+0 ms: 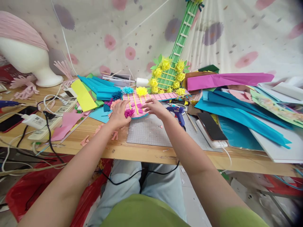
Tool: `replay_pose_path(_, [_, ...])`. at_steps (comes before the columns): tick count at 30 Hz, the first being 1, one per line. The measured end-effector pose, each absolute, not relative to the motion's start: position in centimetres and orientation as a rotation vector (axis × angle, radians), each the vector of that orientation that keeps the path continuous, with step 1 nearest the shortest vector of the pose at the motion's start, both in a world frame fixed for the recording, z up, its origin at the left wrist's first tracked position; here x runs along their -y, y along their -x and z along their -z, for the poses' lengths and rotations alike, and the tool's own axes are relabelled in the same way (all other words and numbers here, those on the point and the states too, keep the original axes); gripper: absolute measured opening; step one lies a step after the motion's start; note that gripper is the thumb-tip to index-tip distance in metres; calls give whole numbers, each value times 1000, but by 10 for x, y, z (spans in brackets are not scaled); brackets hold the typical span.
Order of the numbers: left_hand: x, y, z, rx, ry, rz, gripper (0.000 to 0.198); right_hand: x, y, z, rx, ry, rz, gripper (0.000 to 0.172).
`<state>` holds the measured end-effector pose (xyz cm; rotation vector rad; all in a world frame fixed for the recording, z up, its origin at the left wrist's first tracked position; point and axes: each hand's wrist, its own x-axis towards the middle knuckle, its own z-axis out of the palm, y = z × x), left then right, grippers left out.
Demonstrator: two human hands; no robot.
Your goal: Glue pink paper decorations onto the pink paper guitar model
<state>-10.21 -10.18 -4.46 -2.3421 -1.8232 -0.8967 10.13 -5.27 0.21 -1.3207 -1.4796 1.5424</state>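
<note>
Magenta flower lies on pink paper guitar, touching left hand fingertips; can't tell if pinched; right hand fingers extended flat on the guitar, just beside the flower.

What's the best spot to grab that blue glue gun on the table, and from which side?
Probably by its handle, coming from the near side with the right hand. The blue glue gun lies flat beside the pink paper guitar, its handle pointing toward the person.
</note>
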Motion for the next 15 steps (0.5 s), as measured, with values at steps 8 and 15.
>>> replay_pose_path(8, [94, 91, 24, 1976, 1979, 1302, 21, 51, -170, 18, 1531, 1331, -1300, 7])
replay_pose_path(15, [92, 37, 20, 1844, 2395, 673, 14, 66, -215, 36, 1701, 1490, -1234, 22])
